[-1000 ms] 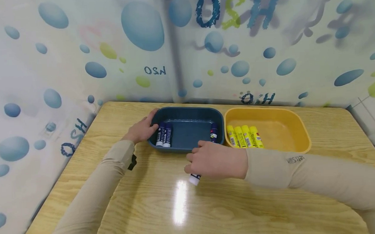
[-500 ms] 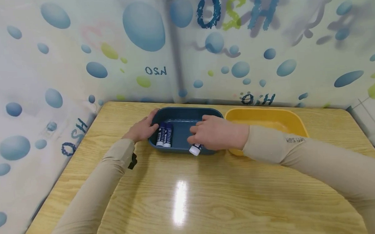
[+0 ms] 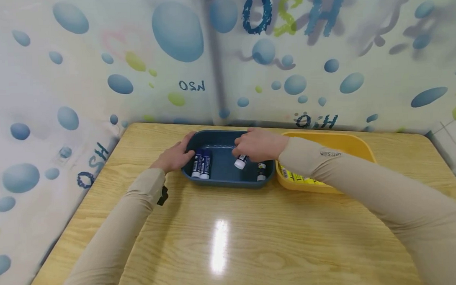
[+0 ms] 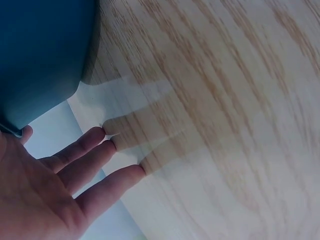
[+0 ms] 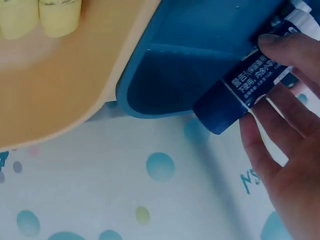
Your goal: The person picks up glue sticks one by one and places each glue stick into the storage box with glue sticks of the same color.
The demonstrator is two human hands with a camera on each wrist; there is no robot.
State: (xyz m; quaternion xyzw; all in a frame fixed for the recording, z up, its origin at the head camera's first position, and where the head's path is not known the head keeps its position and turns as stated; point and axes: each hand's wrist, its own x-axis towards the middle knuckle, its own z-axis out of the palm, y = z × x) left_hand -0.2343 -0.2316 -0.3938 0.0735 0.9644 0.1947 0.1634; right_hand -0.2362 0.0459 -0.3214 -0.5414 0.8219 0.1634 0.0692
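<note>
My right hand (image 3: 260,144) pinches a dark blue glue stick (image 5: 252,77) between thumb and fingers, over the right part of a blue plastic bin (image 3: 225,183). Its white end (image 3: 241,163) tilts toward me, and its dark end points away. At the bin's left end, my left hand (image 3: 172,157) rests with the thumb over the rim. In the left wrist view its other fingers (image 4: 112,192) stretch out straight beside the bin, above the wooden table. Two dark blue glue sticks (image 3: 200,165) lie side by side inside at the left; another glue stick (image 3: 261,171) lies at the right wall.
A yellow bin (image 3: 358,148) stands close against the blue one's right side. Several yellow glue sticks (image 3: 301,178) lie in it, partly hidden by my right sleeve (image 3: 307,156). Behind the wooden table (image 3: 273,241) hangs a patterned wall covering (image 3: 225,67).
My right hand has carried the glue stick from in front of the blue bin up and back over its inside. The left hand has stayed at the rim.
</note>
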